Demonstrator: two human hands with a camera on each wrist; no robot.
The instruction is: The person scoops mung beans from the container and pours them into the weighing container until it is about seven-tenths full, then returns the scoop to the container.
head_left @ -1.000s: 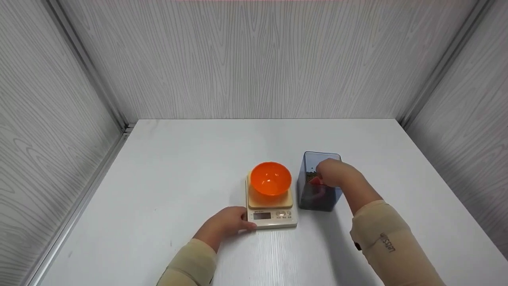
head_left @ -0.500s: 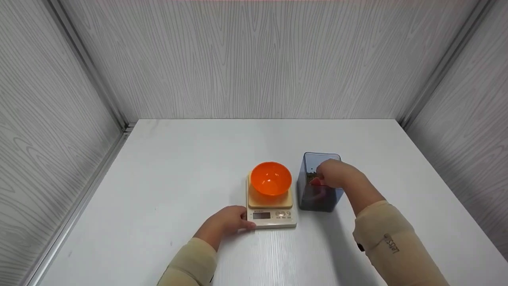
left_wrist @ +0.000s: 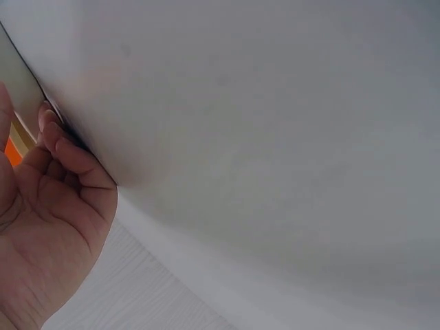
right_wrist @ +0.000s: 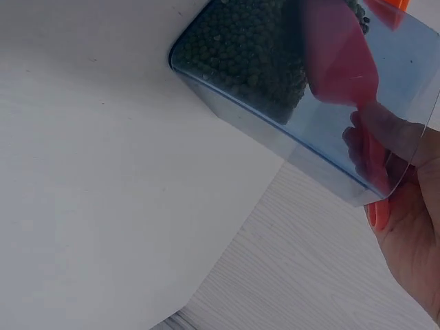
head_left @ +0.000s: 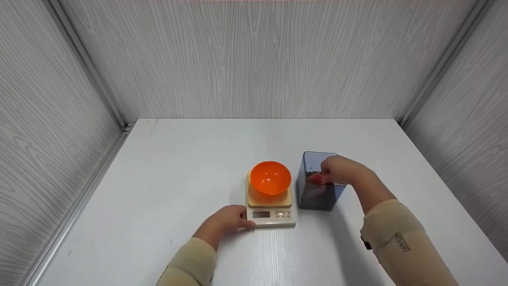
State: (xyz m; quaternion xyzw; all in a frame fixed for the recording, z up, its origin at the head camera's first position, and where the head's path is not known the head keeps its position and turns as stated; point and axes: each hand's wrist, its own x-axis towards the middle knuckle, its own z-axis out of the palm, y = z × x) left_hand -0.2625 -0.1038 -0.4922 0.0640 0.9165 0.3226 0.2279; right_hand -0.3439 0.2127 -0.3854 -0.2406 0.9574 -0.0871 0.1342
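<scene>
An orange bowl (head_left: 271, 177) stands on the platform of a kitchen scale (head_left: 274, 217) at the middle of the table. My left hand (head_left: 228, 218) holds the scale's near left corner, its thumb along the front edge; in the left wrist view the fingers (left_wrist: 72, 155) curl against its side. Right of the scale stands a clear bluish container (head_left: 303, 194) partly filled with small green beans (right_wrist: 240, 58). Inside it, my right hand (head_left: 340, 170) grips the handle of a red scoop (right_wrist: 340, 58). The scoop's blade reaches down to the beans.
The white tabletop (head_left: 178, 167) has a wood-grain panel (head_left: 254, 59) behind it and panels on both sides. Bowl and container stand close together, with a narrow gap between the scale and the container.
My right hand has shifted slightly right and up inside the container, and more of the red scoop shows. The left hand, scale and bowl stay in place.
</scene>
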